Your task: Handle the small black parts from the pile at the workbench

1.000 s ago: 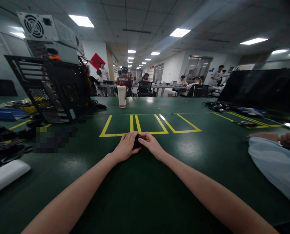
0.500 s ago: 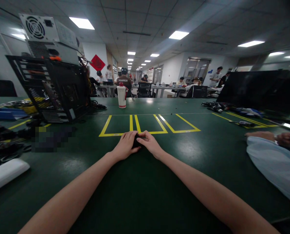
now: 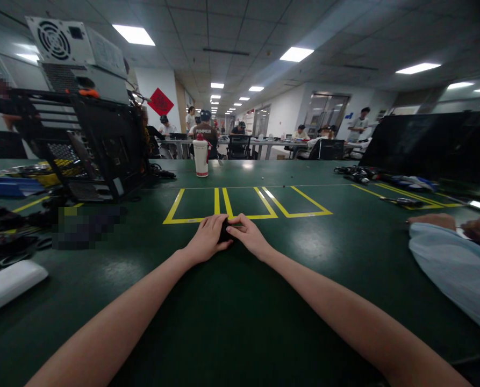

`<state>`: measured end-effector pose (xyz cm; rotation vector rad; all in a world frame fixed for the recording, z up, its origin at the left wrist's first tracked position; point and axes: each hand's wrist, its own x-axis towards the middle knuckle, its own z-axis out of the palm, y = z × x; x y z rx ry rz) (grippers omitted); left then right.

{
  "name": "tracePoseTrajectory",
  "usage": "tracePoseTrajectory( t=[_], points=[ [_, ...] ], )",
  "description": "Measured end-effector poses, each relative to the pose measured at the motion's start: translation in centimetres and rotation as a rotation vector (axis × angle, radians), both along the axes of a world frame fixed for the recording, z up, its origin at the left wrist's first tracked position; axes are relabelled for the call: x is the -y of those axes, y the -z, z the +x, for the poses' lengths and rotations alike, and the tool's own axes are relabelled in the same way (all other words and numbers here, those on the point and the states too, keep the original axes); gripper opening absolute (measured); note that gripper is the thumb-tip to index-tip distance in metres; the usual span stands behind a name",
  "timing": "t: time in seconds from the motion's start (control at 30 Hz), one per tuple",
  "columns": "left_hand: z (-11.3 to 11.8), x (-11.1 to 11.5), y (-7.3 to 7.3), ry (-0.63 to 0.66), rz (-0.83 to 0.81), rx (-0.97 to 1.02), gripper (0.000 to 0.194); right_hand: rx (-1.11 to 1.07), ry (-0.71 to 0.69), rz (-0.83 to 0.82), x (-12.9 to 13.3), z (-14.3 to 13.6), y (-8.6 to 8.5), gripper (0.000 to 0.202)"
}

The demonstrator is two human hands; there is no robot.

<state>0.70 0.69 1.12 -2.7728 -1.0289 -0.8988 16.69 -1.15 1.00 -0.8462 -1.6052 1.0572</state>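
Observation:
A small black object sits between my two hands at the middle of the green table; its kind cannot be made out. My left hand is wrapped over its left side, thumb toward me and fingers on the far side. Against its right side, my right hand has thumb and fingers pinched together. Whatever the right fingertips grip, if anything, is too small to name. Both hands rest low at the near edge of the yellow tape outlines.
An open computer case with power supplies on top stands at left. A white tumbler is ahead. A white bar-shaped object lies near left. At right are a black monitor, tools and a co-worker's sleeve.
My hands stay almost in place around the black object. The view has shifted slightly. A person has appeared at the far left behind the computer case.

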Motion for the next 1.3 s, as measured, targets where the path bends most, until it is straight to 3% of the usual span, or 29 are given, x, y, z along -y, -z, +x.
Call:
tracePoseTrajectory(
  t=[0.13, 0.4, 0.7, 0.97, 1.2, 1.3],
  points=[
    [-0.1, 0.1, -0.2, 0.008, -0.003, -0.004, 0.056, 0.048, 0.041, -0.034, -0.6, 0.1, 0.1, 0.027],
    [-0.2, 0.4, -0.2, 0.005, 0.009, -0.024, 0.059, 0.026, -0.096, 0.019, 0.1, 0.2, 0.2, 0.029],
    [-0.1, 0.5, -0.3, 0.021, 0.023, -0.007, 0.06, 0.029, 0.069, -0.014, -0.6, -0.1, 0.2, 0.027],
    [-0.2, 0.5, -0.4, 0.021, 0.008, -0.017, 0.058, 0.009, -0.088, 0.024, 0.2, 0.2, 0.3, 0.03],
    [-0.3, 0.7, -0.6, 0.027, -0.001, -0.009, 0.058, 0.018, 0.042, -0.017, 0.1, -0.2, -0.1, 0.027],
    [-0.3, 0.6, -0.5, 0.03, 0.005, -0.007, 0.059, 0.026, 0.015, -0.071, -0.1, -0.1, -0.2, 0.03]
  ],
)
